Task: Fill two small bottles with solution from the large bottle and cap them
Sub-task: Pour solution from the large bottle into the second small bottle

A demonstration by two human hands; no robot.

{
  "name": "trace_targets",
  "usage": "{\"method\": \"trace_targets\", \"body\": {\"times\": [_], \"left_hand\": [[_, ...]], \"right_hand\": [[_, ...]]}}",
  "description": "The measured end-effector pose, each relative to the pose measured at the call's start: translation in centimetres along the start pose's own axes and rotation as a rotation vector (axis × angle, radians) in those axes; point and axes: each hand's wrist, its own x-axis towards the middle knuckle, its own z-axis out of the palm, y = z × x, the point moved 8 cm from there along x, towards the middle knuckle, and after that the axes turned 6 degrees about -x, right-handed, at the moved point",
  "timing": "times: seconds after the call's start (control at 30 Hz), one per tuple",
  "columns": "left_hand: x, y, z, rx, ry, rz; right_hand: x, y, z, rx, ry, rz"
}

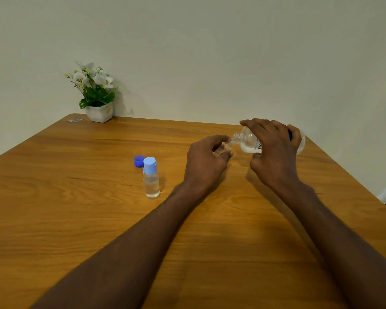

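- Right hand (274, 150) has its grip wrapped round the tilted large bottle (251, 142); the left hand (206, 160) pinches the uncapped small bottle (222, 150) above the desk (76, 208).
- Keep neck over mouth — tip slowly, avoiding overflow.
- Capped small bottle (151, 178) stands beside the blue cap (139, 161).

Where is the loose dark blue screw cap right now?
In the head view, the dark blue plastic screw cap lies on the wooden table, left of both hands, just behind the capped small clear bottle.

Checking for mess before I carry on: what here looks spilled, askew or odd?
Nothing stands out. No spill shows on the wooden table. The capped small clear bottle stands upright beside the loose dark blue cap, and the tilted large clear bottle is simply pouring.
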Motion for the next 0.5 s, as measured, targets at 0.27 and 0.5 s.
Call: {"method": "trace_targets", "body": {"times": [0.27, 0.5], "left_hand": [[0.03, -0.06, -0.04, -0.015, 0.005, -0.007], [0.08, -0.06, 0.04, -0.007, -0.001, -0.015]], "right_hand": [[0.02, 0.01, -0.01, -0.001, 0.007, -0.004], [0.05, 0.02, 0.04, -0.007, 0.005, -0.001]]}}
